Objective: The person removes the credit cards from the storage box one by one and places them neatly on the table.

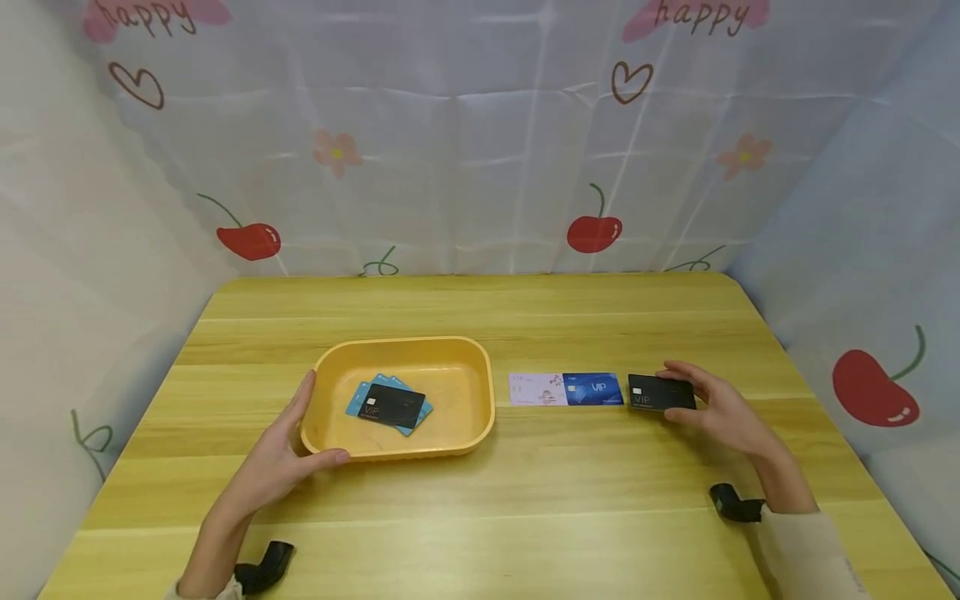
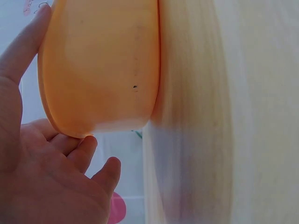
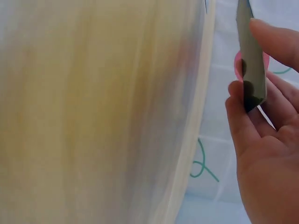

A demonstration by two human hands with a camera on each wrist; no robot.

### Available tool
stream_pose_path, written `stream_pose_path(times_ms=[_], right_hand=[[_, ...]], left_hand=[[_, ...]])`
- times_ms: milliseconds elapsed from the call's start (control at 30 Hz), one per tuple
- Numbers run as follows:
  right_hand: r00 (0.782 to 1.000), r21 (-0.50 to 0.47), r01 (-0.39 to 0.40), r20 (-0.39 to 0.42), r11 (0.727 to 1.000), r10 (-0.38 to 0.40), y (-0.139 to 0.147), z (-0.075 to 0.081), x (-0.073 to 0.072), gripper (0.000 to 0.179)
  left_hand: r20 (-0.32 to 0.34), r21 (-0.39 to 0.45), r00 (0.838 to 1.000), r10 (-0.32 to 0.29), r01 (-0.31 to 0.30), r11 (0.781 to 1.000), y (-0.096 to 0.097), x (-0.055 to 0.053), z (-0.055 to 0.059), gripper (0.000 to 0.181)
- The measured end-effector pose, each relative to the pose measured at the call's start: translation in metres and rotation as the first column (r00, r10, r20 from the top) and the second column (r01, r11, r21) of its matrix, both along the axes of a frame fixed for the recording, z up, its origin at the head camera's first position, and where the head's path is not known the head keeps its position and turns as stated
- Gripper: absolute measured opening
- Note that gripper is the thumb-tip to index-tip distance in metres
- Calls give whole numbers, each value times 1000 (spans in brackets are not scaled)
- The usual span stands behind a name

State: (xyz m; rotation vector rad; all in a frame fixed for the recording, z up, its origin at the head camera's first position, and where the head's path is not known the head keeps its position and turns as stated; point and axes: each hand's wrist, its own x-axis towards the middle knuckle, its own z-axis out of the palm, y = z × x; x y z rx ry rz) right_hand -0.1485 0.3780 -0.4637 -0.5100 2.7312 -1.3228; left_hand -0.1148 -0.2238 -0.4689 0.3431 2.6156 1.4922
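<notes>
A yellow plastic bin [image 1: 480, 400] stands left of the table's middle. My left hand [image 1: 273, 467] holds its left end, thumb at the front rim and fingers along the left side; the left wrist view shows fingertips [image 2: 88, 142] by the rim. Inside the bin a black VIP card [image 1: 393, 406] lies on several fanned blue cards [image 1: 406, 430]. On the right, my right hand [image 1: 716, 408] pinches another black VIP card [image 1: 660, 392] between thumb and fingers. Beside it lie a blue VIP card [image 1: 592, 389] and a pale pink card [image 1: 536, 389], edge to edge.
The wooden table [image 1: 480, 533] has a white curtain [image 1: 450, 167] with cherry prints behind it and similar sheets at both sides. Black wrist-worn devices sit at the left wrist [image 1: 264, 567] and right wrist [image 1: 735, 504].
</notes>
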Motion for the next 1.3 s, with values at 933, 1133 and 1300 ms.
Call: stream_pose_path(times_ms=[933,1133,1300], right_hand=[[996,148,-73,69,986,63,7,-10,-27,67],[993,120,-110,61,987,103,6,-12,-28,67],[991,111,-123,71,986,116,5,-11,-29,67]], left_hand=[[-15,21,1000,-8,8,1000,-1,0,2,114],[-12,24,1000,-10,10,1000,0,1,2,114],[-13,15,1000,-8,8,1000,0,1,2,114]])
